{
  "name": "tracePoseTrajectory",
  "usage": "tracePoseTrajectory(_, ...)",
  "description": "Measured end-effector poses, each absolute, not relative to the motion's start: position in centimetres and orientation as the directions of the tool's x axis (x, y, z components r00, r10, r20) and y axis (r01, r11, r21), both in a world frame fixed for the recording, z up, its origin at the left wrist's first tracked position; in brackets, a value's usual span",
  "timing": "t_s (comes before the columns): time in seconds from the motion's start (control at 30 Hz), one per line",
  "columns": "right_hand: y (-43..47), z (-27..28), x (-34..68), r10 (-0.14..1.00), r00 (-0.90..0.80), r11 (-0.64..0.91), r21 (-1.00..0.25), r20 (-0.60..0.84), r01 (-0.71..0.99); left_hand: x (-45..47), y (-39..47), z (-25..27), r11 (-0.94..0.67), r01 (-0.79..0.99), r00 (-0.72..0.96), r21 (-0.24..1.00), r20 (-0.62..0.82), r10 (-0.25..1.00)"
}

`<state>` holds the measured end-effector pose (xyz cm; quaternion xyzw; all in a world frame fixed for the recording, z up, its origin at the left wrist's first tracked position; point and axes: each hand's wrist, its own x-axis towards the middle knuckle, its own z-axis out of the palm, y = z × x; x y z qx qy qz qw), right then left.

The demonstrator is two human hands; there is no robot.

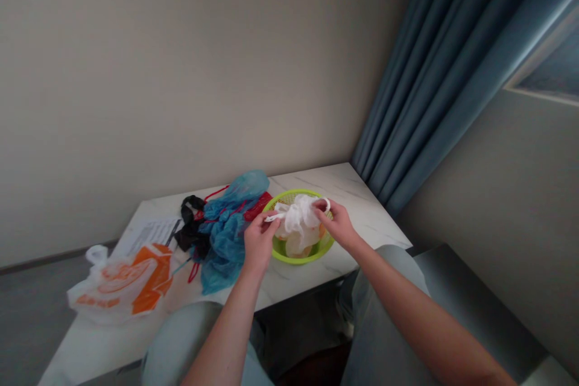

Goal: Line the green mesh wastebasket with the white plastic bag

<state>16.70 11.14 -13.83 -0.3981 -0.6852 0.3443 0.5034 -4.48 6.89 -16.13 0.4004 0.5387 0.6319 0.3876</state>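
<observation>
A crumpled white plastic bag (298, 222) hangs between my two hands, above a yellow-green mesh basket (296, 260). My left hand (261, 234) pinches one end of it at the basket's left rim. On the other side my right hand (333, 222) grips a looped handle of the same bag. Something pale with orange patches shows under the bag inside the basket; I cannot make out its kind. Just left of the basket lies a heap of blue plastic bags (226, 235) with red drawstrings, and a red bag (257, 207) sits beside the rim.
Black plastic bags (193, 232) lie at the heap's left. A white and orange plastic bag (126, 283) rests on the marbled white table (312, 178), near a printed sheet (147, 235). Behind are a wall and a blue curtain (425, 84). My knees are under the table's near edge.
</observation>
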Motion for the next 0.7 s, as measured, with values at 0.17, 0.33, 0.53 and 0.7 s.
tracePoseTrajectory(0.17,10.6,-13.7,16.4,0.826,-0.328,0.559,-0.745,0.459,0.364,-3.6,6.1,-15.6,-0.188,0.117,-0.207,0.975,0.209,0.956)
tracePoseTrajectory(0.33,10.4,-13.6,15.8,0.735,-0.471,0.674,-0.607,0.489,0.421,-2.8,5.4,-15.6,-0.372,0.294,0.023,0.88,0.383,0.923)
tracePoseTrajectory(0.53,9.5,-12.9,15.0,0.663,-0.561,0.732,-0.585,0.495,0.349,-2.5,5.1,-15.7,-0.384,0.458,0.033,0.802,0.416,0.909)
tracePoseTrajectory(0.7,9.5,-13.4,14.6,0.714,-0.539,0.68,-0.627,0.447,0.38,-2.3,5.1,-15.6,-0.376,0.502,0.024,0.779,0.422,0.906)
